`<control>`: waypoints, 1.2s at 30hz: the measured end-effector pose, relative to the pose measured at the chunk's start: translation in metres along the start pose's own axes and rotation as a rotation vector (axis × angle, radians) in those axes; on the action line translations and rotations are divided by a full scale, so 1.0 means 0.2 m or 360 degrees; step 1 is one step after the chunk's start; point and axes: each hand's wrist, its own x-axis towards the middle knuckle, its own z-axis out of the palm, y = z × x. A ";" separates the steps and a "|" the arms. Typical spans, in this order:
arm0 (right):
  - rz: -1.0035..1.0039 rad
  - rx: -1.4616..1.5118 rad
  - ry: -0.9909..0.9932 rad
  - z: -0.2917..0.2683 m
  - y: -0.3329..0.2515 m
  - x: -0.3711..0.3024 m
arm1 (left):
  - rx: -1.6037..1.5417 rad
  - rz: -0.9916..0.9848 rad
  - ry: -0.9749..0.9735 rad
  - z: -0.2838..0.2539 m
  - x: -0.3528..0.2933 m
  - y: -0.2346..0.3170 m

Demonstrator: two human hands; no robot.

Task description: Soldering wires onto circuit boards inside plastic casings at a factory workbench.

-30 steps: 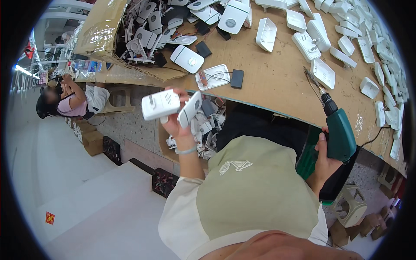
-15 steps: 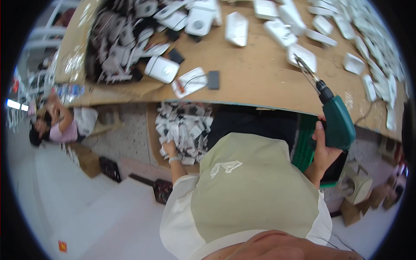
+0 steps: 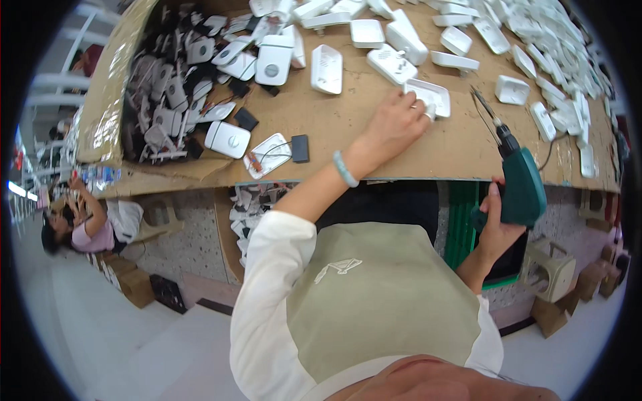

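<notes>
My left hand (image 3: pixel 394 127) reaches across the table, its fingers closed at the near left edge of a white plastic casing (image 3: pixel 438 95) lying open side up. The fingertips are partly hidden against it. At the right, my right hand (image 3: pixel 498 234) grips a green power drill (image 3: pixel 525 187) by its handle. The drill's long bit points up and away over the table, apart from the casing. Just beyond the left hand lies another white casing with slots (image 3: pixel 391 62). A white cover with wires (image 3: pixel 271 157) and a small black box (image 3: pixel 300 148) lie to the left.
A cardboard box (image 3: pixel 100 100) at the left holds many white and black parts. White casings (image 3: pixel 555 80) pile up at the far right. Below the table edge are a bin of white scraps (image 3: pixel 251 210) and a green crate (image 3: pixel 461 220). Another person (image 3: pixel 93 217) sits at the left.
My left hand has left the bin of scraps under the table and come up to the white casing. The drill stays in my right hand, at nearly the same place.
</notes>
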 end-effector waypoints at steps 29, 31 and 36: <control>0.0127 0.0072 -0.0317 0.15 0.03 -0.02 | 0.0078 -0.0065 -0.0846 -1.00 -1.03 -0.33; 0.0122 0.0083 -0.0314 0.12 0.03 -0.02 | 0.0005 -0.0214 -0.0646 -0.94 -0.93 -0.29; 0.0230 0.0034 -0.0315 0.15 0.03 -0.04 | -0.0435 -0.1130 0.0099 -0.67 -0.56 -0.07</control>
